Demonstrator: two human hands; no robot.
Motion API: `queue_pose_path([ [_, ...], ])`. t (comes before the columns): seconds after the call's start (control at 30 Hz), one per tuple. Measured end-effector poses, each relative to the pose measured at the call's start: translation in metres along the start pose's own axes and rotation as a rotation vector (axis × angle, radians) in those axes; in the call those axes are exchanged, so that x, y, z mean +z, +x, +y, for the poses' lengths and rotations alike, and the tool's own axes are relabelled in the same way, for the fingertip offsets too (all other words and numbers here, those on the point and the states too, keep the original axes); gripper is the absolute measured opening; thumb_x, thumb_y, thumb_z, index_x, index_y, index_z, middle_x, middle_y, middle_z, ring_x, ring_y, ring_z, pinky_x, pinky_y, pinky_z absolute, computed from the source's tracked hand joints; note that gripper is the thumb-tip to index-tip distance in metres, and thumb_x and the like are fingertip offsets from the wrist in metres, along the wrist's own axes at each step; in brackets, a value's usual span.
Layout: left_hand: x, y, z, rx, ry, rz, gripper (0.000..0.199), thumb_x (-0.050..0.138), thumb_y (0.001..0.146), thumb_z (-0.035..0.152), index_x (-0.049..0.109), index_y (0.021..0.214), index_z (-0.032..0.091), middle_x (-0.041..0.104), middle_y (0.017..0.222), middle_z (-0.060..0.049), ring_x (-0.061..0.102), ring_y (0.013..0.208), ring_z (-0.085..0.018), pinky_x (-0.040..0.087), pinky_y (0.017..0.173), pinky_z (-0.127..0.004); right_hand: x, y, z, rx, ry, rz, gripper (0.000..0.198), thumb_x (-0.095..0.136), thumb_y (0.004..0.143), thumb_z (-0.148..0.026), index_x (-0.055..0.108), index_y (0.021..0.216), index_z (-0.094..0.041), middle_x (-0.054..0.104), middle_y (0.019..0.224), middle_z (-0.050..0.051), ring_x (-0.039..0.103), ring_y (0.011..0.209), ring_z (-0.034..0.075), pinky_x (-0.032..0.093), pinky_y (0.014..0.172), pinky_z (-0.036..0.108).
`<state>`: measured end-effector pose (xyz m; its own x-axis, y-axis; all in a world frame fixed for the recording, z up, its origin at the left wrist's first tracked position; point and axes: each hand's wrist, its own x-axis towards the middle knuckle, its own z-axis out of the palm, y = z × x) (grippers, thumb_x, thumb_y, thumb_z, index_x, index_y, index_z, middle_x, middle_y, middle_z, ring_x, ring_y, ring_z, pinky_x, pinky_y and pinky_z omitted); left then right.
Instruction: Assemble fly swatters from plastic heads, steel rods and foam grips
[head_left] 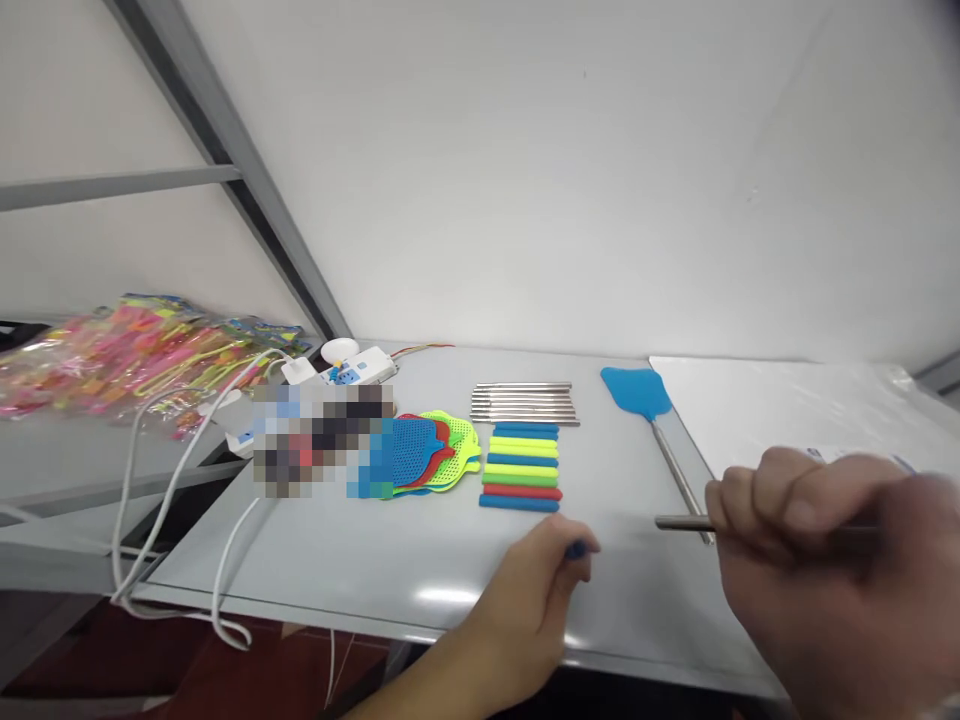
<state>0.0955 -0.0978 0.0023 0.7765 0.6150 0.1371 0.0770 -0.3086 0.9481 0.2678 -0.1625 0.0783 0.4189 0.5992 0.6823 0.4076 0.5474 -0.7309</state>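
Left hand (534, 600), by my feed: closed round a blue handle (576, 550), end showing. Right hand (829, 555): clenched on a metal rod (681, 523), tip clear above the bench (337, 560), pointing leftward. Coloured handles (522, 470), silver rods (523, 405), swatter heads (414, 450): sorted by kind, I judge, for easy reach.

Held metal rod (681, 522) partly hidden
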Motion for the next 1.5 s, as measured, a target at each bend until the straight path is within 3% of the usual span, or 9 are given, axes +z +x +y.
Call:
queue_pose_path([
  [0.17,-0.001,-0.001,-0.007,-0.006,0.037,-0.041,0.020,0.031,0.100,0.026,0.050,0.097,0.022,0.054,0.088,-0.002,0.048,0.080,-0.016,0.041,0.074,-0.028,0.040,0.002,-0.022,0.426,0.490,0.375,0.048,0.035,0.099,-0.043,0.043,0.057,-0.021,0.020,0.049,-0.006,0.014,0.039,0.008,0.014,0.038,0.027],
  [0.57,0.001,0.000,-0.007,-0.008,0.138,-0.061,0.022,0.034,0.100,0.028,0.055,0.104,0.021,0.061,0.093,-0.004,0.054,0.083,-0.018,0.041,0.072,-0.028,0.051,-0.012,-0.014,0.422,0.578,0.224,0.041,0.044,0.097,-0.041,0.052,0.062,-0.021,0.019,0.052,-0.008,0.013,0.041,0.006,0.016,0.040,0.021],
  [0.83,0.003,-0.006,-0.010,0.136,0.232,0.001,0.027,0.036,0.100,0.028,0.056,0.117,0.021,0.066,0.103,-0.007,0.060,0.091,-0.020,0.045,0.079,-0.030,0.051,-0.021,-0.004,0.429,0.631,0.375,0.040,0.041,0.098,-0.041,0.048,0.064,-0.021,0.021,0.052,-0.008,0.013,0.039,0.006,0.017,0.036,0.019],
  [0.97,0.000,-0.010,-0.007,0.200,0.273,-0.021,0.023,0.035,0.100,0.027,0.057,0.106,0.021,0.065,0.090,-0.005,0.059,0.079,-0.018,0.043,0.070,-0.027,0.064,-0.040,0.003,0.511,0.690,0.242,0.038,0.040,0.098,-0.038,0.048,0.065,-0.020,0.025,0.055,-0.007,0.020,0.041,0.006,0.025,0.040,0.021],
  [1.1,-0.015,-0.015,0.003,0.177,0.320,-0.029,0.021,0.036,0.099,0.028,0.056,0.096,0.021,0.061,0.080,-0.003,0.055,0.070,-0.017,0.039,0.064,-0.026,0.059,-0.049,0.004,0.500,0.600,0.041,0.029,0.049,0.094,-0.035,0.060,0.073,-0.020,0.047,0.069,0.000,0.050,0.064,0.013,0.044,0.061,0.030],
  [1.17,-0.022,-0.017,0.008,0.177,0.361,-0.058,0.021,0.038,0.099,0.029,0.058,0.097,0.021,0.060,0.079,-0.003,0.054,0.069,-0.016,0.038,0.065,-0.026,0.050,-0.045,0.000,0.504,0.630,-0.005,0.021,0.054,0.091,-0.036,0.066,0.084,-0.021,0.050,0.070,0.000,0.053,0.067,0.014,0.047,0.067,0.033],
  [1.23,-0.027,-0.019,0.012,0.171,0.386,-0.088,0.021,0.039,0.099,0.030,0.059,0.101,0.022,0.060,0.078,-0.002,0.054,0.069,-0.016,0.038,0.065,-0.025,0.042,-0.039,-0.005,0.539,0.749,0.061,0.025,0.051,0.092,-0.040,0.064,0.082,-0.021,0.038,0.057,-0.005,0.041,0.049,0.009,0.046,0.057,0.028],
  [1.33,-0.030,-0.021,0.015,0.149,0.390,-0.122,0.021,0.039,0.099,0.031,0.059,0.102,0.023,0.060,0.077,-0.001,0.053,0.068,-0.015,0.037,0.065,-0.025,0.042,-0.033,-0.009,0.623,0.881,0.237,0.043,0.042,0.096,-0.042,0.049,0.060,-0.020,0.016,0.048,-0.009,0.014,0.039,0.007,0.028,0.038,0.020],
  [1.5,-0.034,-0.021,0.016,0.122,0.345,-0.112,0.024,0.037,0.099,0.029,0.054,0.085,0.022,0.054,0.068,0.001,0.048,0.061,-0.014,0.034,0.057,-0.024,0.068,-0.035,-0.001,0.704,0.912,0.316,0.048,0.043,0.097,-0.046,0.036,0.057,-0.021,0.009,0.045,-0.010,0.003,0.040,0.008,0.018,0.034,0.021],
])
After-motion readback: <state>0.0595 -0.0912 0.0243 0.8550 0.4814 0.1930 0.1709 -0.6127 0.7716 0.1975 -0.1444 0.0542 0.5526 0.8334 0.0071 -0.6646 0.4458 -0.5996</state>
